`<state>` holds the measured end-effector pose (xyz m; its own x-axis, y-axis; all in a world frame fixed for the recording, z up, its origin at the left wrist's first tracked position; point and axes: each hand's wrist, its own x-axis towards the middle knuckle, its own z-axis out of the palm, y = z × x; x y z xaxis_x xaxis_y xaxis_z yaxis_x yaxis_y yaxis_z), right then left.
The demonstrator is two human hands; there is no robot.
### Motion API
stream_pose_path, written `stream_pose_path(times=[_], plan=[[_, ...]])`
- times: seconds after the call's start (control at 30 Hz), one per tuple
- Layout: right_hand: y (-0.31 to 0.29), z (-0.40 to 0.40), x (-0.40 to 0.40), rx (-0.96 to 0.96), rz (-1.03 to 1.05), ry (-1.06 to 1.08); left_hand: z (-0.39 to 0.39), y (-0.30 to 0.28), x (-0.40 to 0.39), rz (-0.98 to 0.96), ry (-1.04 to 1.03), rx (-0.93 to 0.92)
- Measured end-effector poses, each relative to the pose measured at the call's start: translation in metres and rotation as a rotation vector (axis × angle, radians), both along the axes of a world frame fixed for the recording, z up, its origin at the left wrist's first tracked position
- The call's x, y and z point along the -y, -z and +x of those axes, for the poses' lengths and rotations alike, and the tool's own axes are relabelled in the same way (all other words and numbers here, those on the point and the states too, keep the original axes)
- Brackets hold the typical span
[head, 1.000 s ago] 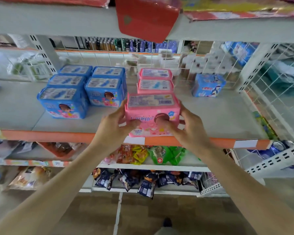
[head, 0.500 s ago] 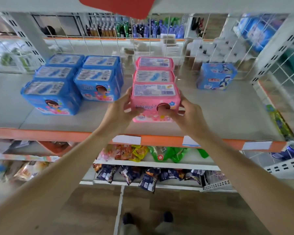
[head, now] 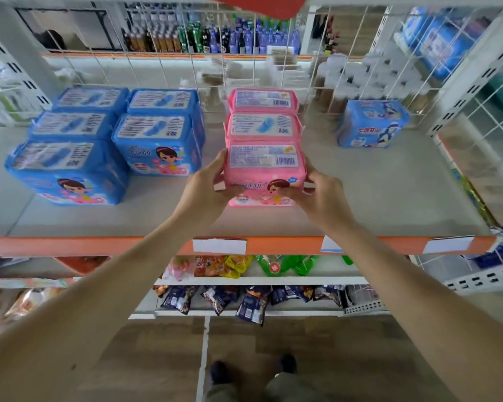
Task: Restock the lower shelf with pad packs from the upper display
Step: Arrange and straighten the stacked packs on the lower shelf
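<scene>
At the front of the grey shelf (head: 375, 204), both hands clasp one pink pad pack (head: 264, 174). The left hand (head: 206, 187) grips its left side with the thumb on the front face; the right hand (head: 320, 195) grips the right side, thumb likewise on the front. The pack sits at the head of a row, with a second pink pack (head: 263, 126) touching it behind and a third pink pack (head: 262, 100) behind that. Its top carries a white label with a barcode and fine print too small to read; the front shows a cartoon girl's face and stylised lettering that is partly covered by the thumbs.

To the left stand blue pad packs (head: 157, 143) in two rows, with the same cartoon girl on the front and a pad drawing on top. Well apart to the right, near the wire back grid (head: 317, 71), stands a lone blue pack (head: 370, 123) with red Chinese characters that cannot be read for certain. The shelf's orange edge strip (head: 99, 245) bears white price tags (head: 219, 245), blank or washed out. Below it, snack bags (head: 224, 265) and dark packets (head: 215, 298) hang on lower tiers, partly hidden by the forearms. Bottles (head: 204, 36) behind the grid are blurred. A red sign (head: 259, 4) is cut off by the top edge.
</scene>
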<state>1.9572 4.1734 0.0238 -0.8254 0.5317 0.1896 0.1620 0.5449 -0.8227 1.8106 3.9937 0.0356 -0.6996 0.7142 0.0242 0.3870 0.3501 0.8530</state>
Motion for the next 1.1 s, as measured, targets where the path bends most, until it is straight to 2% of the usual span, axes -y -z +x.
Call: stream_pose_path(times=[0.5,0.67,0.8,0.9,1.1], plan=[[0.015,-0.014,-0.004,-0.010,0.022,0.029,-0.017,0.006,-0.002,0.013,-0.081,-0.031],[0.014,-0.013,-0.007,0.034,0.007,0.064,-0.019,0.006,-0.005,0.034,-0.005,0.030],[0.009,-0.014,-0.008,0.077,0.016,0.008,-0.020,0.003,-0.004,-0.020,-0.048,0.003],[0.003,-0.016,-0.010,0.108,-0.124,-0.085,-0.022,0.001,-0.005,-0.070,-0.006,-0.039],[0.007,-0.018,-0.017,0.142,-0.106,-0.039,-0.026,-0.002,-0.009,-0.123,0.036,-0.051]])
